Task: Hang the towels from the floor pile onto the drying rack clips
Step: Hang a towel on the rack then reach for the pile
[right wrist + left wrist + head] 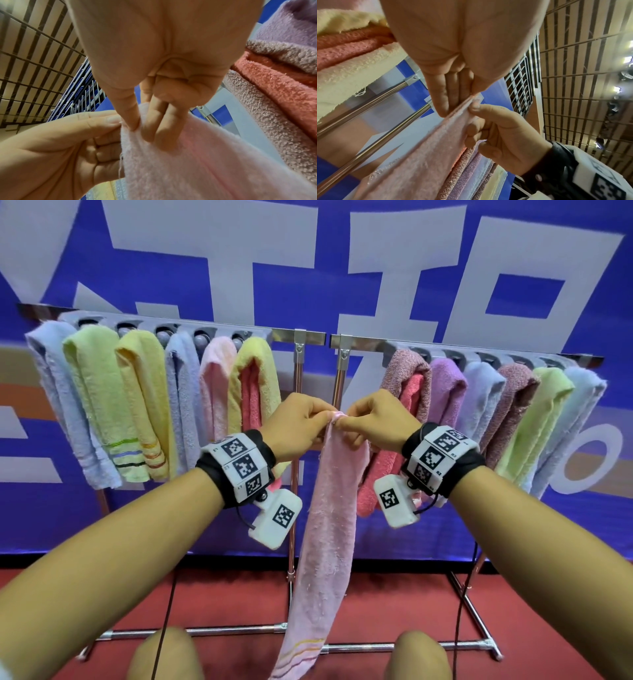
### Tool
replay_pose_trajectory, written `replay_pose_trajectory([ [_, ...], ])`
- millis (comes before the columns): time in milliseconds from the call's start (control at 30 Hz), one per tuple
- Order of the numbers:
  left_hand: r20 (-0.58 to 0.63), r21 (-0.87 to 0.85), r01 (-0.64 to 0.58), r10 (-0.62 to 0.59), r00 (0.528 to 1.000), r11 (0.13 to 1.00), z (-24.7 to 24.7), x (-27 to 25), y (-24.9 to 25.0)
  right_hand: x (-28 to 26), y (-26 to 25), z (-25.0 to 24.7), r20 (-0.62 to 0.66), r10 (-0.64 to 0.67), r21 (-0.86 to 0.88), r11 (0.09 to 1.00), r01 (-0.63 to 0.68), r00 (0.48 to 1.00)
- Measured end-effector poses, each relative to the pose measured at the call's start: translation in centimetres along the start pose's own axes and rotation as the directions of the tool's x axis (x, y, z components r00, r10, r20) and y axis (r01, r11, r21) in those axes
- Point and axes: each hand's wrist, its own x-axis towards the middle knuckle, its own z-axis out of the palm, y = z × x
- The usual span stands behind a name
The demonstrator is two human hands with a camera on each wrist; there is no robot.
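Head view: both hands are up in front of the drying rack (310, 337), close together, almost touching. Left hand (294, 422) and right hand (380, 419) each pinch the top edge of the pale pink towel (325, 525). It hangs straight down from the pinch, w/ its striped end low, just in front of the rack's bottom bar. The pinch sits right in front of the rack's two middle poles, below the top bar. Prob. held by the top so it drops flat and the edge can be bunched up for a clip. Left of the poles hang six towels, right of them six more, so the rack is nearly full. The floor pile is not in view.

Left wrist view: left hand fingers (443, 94) and thumb squeeze a thin fold of the pink edge. The right hand (501, 135) grips the same edge just beside them. The yellow towel (351, 70) w/ a coral one inside hangs on the rack close by.

Right wrist view: right hand fingers (154, 121) curl onto the fuzzy pink edge, thumb in front. The left hand (60, 142) pinches next to it. Both hold tight, so the edge stays neat, I think.
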Motion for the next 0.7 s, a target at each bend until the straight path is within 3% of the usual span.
replay_pose_trajectory([
  [167, 0.011, 0.066, -0.034, 0.033, 0.999, 0.997, 0.01, -0.06, 0.17, 0.00, -0.18, -0.09, -0.002, -0.003, -0.013, 1.000, 0.003, 1.000],
  [467, 0.059, -0.110, 0.013, -0.007, 0.998, 0.994, -0.39, -0.29, -0.34, -0.12, 0.16, 0.42, -0.013, -0.064, -0.087, 0.994, 0.063, 0.998],
  [700, 0.135, 0.063, -0.043, 0.034, 0.990, 0.997, -0.73, 0.04, -0.73, -0.25, 0.34, 0.42, -0.011, -0.096, -0.087, 0.992, 0.094, 0.995],
])
